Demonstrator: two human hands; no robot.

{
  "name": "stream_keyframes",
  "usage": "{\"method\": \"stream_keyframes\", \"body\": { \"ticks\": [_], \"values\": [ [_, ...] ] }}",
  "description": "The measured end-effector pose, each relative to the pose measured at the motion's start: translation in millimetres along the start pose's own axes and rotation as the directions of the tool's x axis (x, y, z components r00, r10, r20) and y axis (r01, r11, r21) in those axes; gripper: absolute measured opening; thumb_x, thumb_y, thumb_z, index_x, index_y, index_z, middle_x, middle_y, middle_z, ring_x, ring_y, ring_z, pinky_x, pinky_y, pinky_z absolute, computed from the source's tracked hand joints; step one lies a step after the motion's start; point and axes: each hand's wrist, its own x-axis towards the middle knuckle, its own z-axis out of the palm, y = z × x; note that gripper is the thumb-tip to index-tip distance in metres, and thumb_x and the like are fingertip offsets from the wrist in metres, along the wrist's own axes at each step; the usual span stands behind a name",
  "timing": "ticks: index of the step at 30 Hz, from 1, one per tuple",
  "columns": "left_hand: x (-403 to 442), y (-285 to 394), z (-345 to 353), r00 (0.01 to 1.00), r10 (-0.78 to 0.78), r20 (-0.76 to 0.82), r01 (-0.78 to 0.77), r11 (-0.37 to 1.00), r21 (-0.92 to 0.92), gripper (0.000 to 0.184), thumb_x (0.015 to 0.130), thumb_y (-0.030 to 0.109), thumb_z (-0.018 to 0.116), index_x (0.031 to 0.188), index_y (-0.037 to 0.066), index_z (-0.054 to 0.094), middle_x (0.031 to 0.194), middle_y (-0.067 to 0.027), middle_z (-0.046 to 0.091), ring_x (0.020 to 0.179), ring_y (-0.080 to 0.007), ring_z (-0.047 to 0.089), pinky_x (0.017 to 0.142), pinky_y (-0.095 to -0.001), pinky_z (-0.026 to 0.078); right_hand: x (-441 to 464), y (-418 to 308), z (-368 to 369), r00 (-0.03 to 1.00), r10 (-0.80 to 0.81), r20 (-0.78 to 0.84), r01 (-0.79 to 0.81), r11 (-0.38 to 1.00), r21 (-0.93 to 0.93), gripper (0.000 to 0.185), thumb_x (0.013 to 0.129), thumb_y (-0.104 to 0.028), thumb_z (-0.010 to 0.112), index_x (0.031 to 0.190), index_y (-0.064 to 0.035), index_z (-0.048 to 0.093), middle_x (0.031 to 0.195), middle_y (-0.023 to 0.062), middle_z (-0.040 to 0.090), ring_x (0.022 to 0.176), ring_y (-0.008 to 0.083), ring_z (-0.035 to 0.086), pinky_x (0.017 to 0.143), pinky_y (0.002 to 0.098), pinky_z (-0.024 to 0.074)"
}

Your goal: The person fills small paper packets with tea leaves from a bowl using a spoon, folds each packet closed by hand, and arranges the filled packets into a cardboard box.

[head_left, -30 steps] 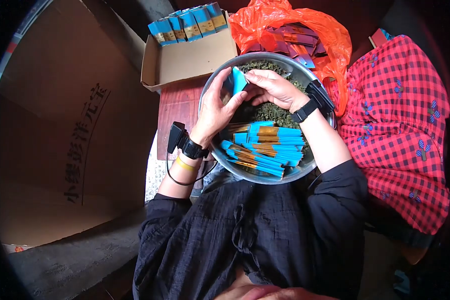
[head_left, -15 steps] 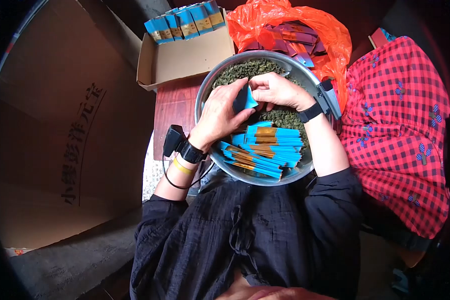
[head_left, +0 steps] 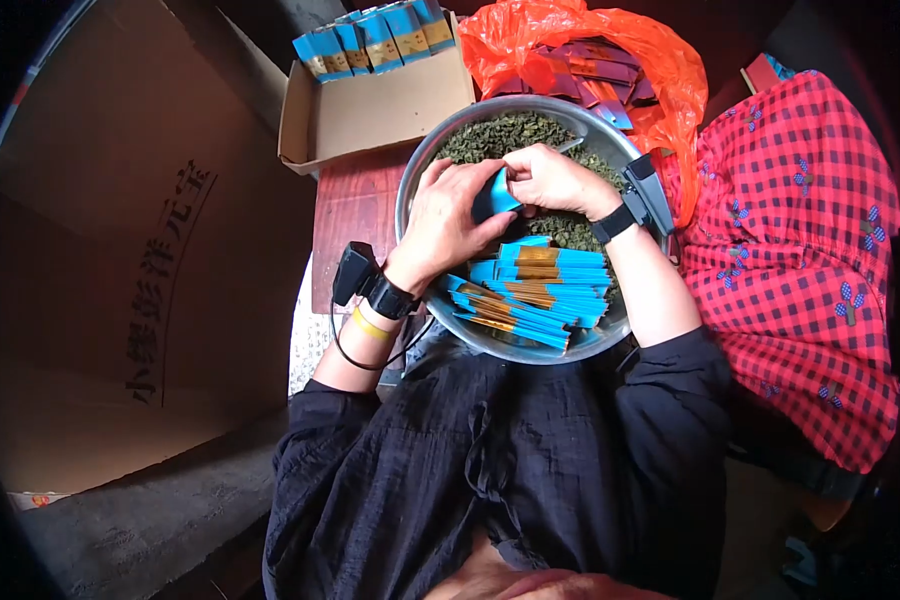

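Observation:
My left hand (head_left: pixel 442 215) is closed round a small blue packet (head_left: pixel 500 192), holding it over a round metal basin (head_left: pixel 403 190). With its fingertips together, my right hand (head_left: pixel 562 184) pinches the packet's upper right edge. Dark green dried leaves (head_left: pixel 505 135) lie in the basin beneath both hands. A pile of flat blue and gold packets (head_left: pixel 540 285) rests on the leaves at the basin's near side, just below my hands. The packet's far side and part of my left fingers are hidden.
Filled blue packets (head_left: pixel 380 42) stand in a row in a shallow cardboard box (head_left: pixel 370 125) at the back left. Behind the basin, an orange-red plastic bag (head_left: pixel 670 65) holds purple packets (head_left: pixel 600 70). A large carton (head_left: pixel 80 260) stands left; red checkered cloth (head_left: pixel 800 250) is right.
The whole view has shifted slightly. My hands stay on the blue packet, with the right fingers still at its edge; the packet is turned a little.

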Motion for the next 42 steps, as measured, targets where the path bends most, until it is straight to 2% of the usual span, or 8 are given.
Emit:
{"method": "stream_keyframes", "body": {
  "ticks": [4,11,13,18,24,28,32,42],
  "values": [
    [1.2,-1.5,0.1,1.000,-0.021,0.021,0.021,0.999,0.027,0.054,0.076,0.028,0.078,0.122,0.007,0.060,0.108,-0.0151,0.068,0.108,-0.0306,0.063,0.108,-0.0480,0.035,0.4,2.5,-7.2,0.999,-0.007,0.054,0.008,0.999,-0.033,0.021,0.091,-0.022,0.066,0.094,-0.0012,0.065,0.076,0.0011,0.064,0.060,0.0088,0.059,0.055,0.0254,0.0498],
    [-1.3,-3.5,0.2,0.998,-0.063,-0.009,0.064,0.998,0.021,0.056,0.076,0.030,0.078,0.124,0.006,0.060,0.109,-0.0157,0.068,0.108,-0.0298,0.063,0.110,-0.0480,0.034,-16.0,15.7,-57.5,0.968,-0.093,-0.234,0.088,0.996,-0.031,0.022,0.088,-0.022,0.072,0.097,-0.0029,0.068,0.081,0.0004,0.066,0.069,0.0074,0.060,0.062,0.0241,0.0494],
    [-0.4,-3.7,0.5,0.999,-0.050,-0.015,0.051,0.998,0.024,0.057,0.076,0.030,0.078,0.125,0.006,0.060,0.109,-0.0157,0.068,0.108,-0.0297,0.063,0.110,-0.0478,0.034,-11.7,36.5,-69.8,0.865,-0.196,-0.463,-0.057,0.877,-0.477,0.024,0.082,-0.028,0.073,0.095,-0.0094,0.070,0.086,0.0070,0.071,0.079,0.0190,0.068,0.072,0.0335,0.0525],
    [0.0,-3.7,-0.4,0.997,-0.071,-0.008,0.071,0.997,0.003,0.055,0.077,0.029,0.078,0.125,0.007,0.060,0.112,-0.0139,0.068,0.108,-0.0290,0.064,0.110,-0.0480,0.034,-17.4,25.2,-56.7,0.897,-0.020,-0.442,-0.341,0.605,-0.719,0.023,0.082,-0.029,0.069,0.096,-0.0103,0.071,0.089,0.0098,0.070,0.091,0.0282,0.067,0.077,0.0418,0.0502],
    [-1.2,-4.7,0.8,0.997,-0.078,-0.015,0.078,0.997,-0.003,0.055,0.077,0.028,0.078,0.125,0.006,0.060,0.113,-0.0147,0.068,0.108,-0.0297,0.063,0.110,-0.0483,0.034,-19.2,18.4,-54.1,0.904,0.056,-0.423,-0.372,0.589,-0.717,0.019,0.082,-0.027,0.068,0.089,-0.0096,0.071,0.088,0.0098,0.069,0.089,0.0293,0.067,0.076,0.0431,0.0497],
    [-0.4,-3.2,-0.4,0.996,-0.085,-0.012,0.085,0.996,-0.002,0.057,0.078,0.028,0.078,0.126,0.006,0.059,0.113,-0.0159,0.068,0.109,-0.0306,0.063,0.111,-0.0484,0.033,-19.6,19.3,-55.9,0.933,-0.107,-0.343,-0.175,0.697,-0.695,0.019,0.083,-0.024,0.068,0.087,-0.0056,0.067,0.085,0.0108,0.068,0.084,0.0282,0.067,0.075,0.0408,0.0507],
    [-0.9,-4.8,0.3,0.996,-0.082,-0.018,0.082,0.997,-0.016,0.057,0.078,0.028,0.077,0.127,0.006,0.058,0.114,-0.0162,0.068,0.110,-0.0307,0.063,0.111,-0.0482,0.033,-18.4,20.0,-60.2,0.929,-0.110,-0.354,-0.111,0.830,-0.547,0.016,0.085,-0.017,0.069,0.088,-0.0017,0.064,0.077,0.0055,0.065,0.075,0.0149,0.064,0.071,0.0310,0.0506],
    [-1.2,-5.3,2.0,0.996,-0.090,-0.005,0.090,0.996,-0.027,0.057,0.078,0.029,0.078,0.127,0.006,0.059,0.113,-0.0154,0.068,0.109,-0.0304,0.063,0.111,-0.0483,0.033,-16.3,19.7,-60.1,0.735,-0.296,-0.610,-0.014,0.893,-0.450,0.017,0.086,-0.017,0.069,0.096,-0.0039,0.065,0.077,-0.0004,0.064,0.074,0.0083,0.062,0.070,0.0276,0.0508]
  ]
}}
